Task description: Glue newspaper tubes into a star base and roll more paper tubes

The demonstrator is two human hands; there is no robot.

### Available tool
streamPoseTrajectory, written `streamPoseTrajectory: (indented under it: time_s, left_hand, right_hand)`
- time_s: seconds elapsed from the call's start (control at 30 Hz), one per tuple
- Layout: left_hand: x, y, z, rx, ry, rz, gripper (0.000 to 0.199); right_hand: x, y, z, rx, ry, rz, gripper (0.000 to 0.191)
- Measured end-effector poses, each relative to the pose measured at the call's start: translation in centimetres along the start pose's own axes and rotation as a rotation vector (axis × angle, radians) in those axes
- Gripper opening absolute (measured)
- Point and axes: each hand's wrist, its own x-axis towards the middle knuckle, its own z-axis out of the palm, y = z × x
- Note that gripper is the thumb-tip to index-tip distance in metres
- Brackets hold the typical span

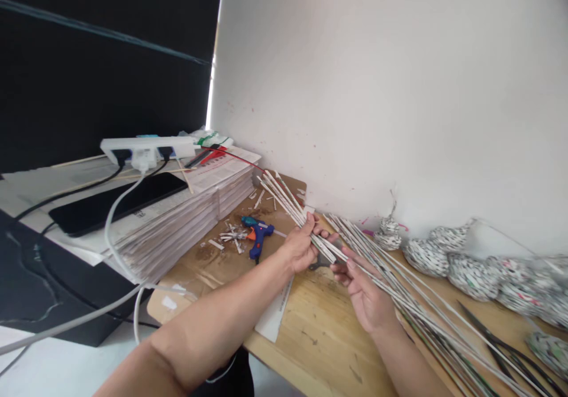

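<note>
Several thin rolled paper sticks are gripped in my left hand, their far ends pointing up and left over the cardboard. My right hand is closed, fingers pinched around a paper stick near the lower ends of that bunch. Beneath and to the right, a larger pile of long paper sticks lies along the wooden table. A blue glue gun rests on the brown cardboard to the left of my left hand.
Paper stacks at the left carry a black phone and a white power strip with hanging cables. Woven paper shapes line the wall. Black scissors lie at the right. Paper scraps surround the glue gun.
</note>
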Motion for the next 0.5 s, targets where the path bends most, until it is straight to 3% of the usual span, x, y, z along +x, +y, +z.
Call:
streamPoseTrajectory:
  time_s: [0.5]
  left_hand:
    - [0.04,-0.04,-0.24,0.02,-0.054,-0.066,0.023]
  right_hand:
    - [-0.11,0.2,-0.57,-0.104,-0.009,-0.053,0.027]
